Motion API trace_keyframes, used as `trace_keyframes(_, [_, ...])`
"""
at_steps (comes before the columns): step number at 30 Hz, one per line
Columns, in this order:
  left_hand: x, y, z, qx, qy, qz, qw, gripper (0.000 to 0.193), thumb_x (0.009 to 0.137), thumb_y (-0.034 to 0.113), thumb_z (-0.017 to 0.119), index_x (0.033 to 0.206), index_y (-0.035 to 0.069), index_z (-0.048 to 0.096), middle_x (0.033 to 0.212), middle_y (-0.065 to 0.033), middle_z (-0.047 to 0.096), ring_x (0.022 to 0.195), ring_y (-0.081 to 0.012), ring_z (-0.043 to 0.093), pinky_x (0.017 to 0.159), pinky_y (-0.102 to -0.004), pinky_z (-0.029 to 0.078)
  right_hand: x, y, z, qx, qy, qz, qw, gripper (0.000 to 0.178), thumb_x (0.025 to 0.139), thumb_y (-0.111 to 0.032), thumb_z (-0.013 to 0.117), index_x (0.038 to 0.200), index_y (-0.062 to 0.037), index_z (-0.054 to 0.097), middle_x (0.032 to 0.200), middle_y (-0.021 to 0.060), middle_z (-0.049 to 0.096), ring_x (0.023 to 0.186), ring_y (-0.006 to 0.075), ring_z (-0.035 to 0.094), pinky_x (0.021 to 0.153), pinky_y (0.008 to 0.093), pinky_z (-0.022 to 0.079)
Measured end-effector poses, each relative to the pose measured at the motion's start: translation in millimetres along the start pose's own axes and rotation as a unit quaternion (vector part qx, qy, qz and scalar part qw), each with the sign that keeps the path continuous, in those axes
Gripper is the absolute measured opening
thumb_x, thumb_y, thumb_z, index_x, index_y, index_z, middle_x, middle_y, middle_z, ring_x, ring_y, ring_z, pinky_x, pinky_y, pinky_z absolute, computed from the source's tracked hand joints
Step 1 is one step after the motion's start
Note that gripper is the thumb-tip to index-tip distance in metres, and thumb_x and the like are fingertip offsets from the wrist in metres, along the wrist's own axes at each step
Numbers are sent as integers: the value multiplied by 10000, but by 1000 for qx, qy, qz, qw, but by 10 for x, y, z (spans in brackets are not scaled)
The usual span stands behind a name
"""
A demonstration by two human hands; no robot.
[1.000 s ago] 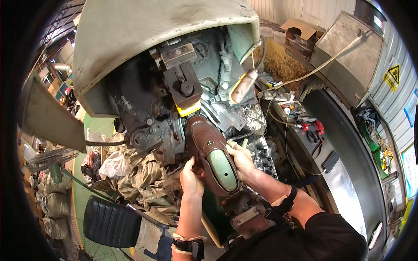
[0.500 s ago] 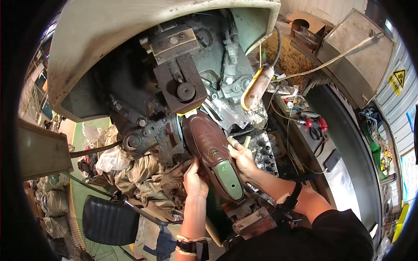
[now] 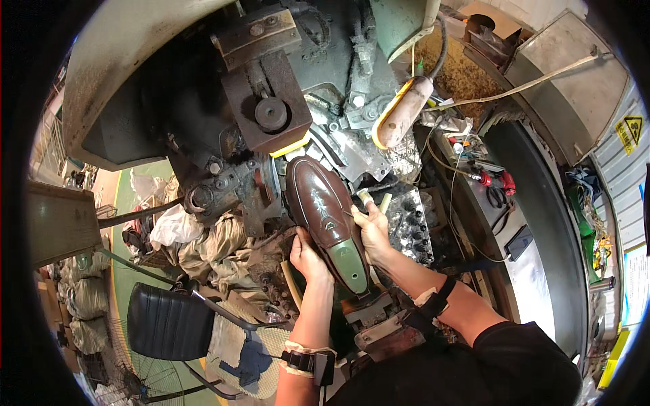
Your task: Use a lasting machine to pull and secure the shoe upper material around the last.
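A brown leather shoe upper [image 3: 318, 203] is stretched over a green shoe last [image 3: 348, 265], whose heel end shows a small hole. It lies top up, toe pointing away from me, below the dark machine block [image 3: 267, 101]. My left hand [image 3: 311, 258] is closed against the left side near the heel. From the right, my right hand [image 3: 372, 231] grips the other side, with pale covers on some fingertips. Glare shines on the toe. Under the heel end is a metal machine support [image 3: 374, 318]; whether the two touch I cannot tell.
A lit lamp [image 3: 404, 111] hangs right of the block. Farther right, a metal ledge [image 3: 535, 291] carries a phone [image 3: 518, 242] and a red-handled tool [image 3: 497, 180], beside a dark curved belt [image 3: 548, 223]. A black chair [image 3: 169, 323] and cloth sacks [image 3: 220, 247] stand at left.
The shoe's toe has come away from the machine block, leaving a wider gap. Glare now covers the upper. Both hands still hold its sides; the view has shifted slightly.
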State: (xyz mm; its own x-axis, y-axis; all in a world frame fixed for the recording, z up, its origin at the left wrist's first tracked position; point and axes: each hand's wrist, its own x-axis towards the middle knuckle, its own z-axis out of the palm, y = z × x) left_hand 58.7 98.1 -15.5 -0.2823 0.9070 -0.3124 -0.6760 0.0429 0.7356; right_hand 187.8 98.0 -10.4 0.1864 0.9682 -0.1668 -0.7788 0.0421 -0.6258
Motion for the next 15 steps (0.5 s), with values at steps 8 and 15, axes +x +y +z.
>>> trace_keyframes(8, [-83,-38,-66,42,-7,39,998,321,1079,266,524,1076,-8,691,963,-14,697,821,-102,622,742,-270,517,-21,8,-9,-2,-5,-12,1000,697,1015,-47,589,1573,-33,171,1219,207,677,1024,206,676,902,333,555])
trace_keyframes(15, [-14,-14,-43,7,-13,6,1000,315,1053,255,578,1116,-35,682,999,-44,708,834,-137,648,730,-289,533,3,-75,73,29,-2,39,999,559,998,-59,619,1495,-51,363,1166,163,691,971,200,696,829,337,590])
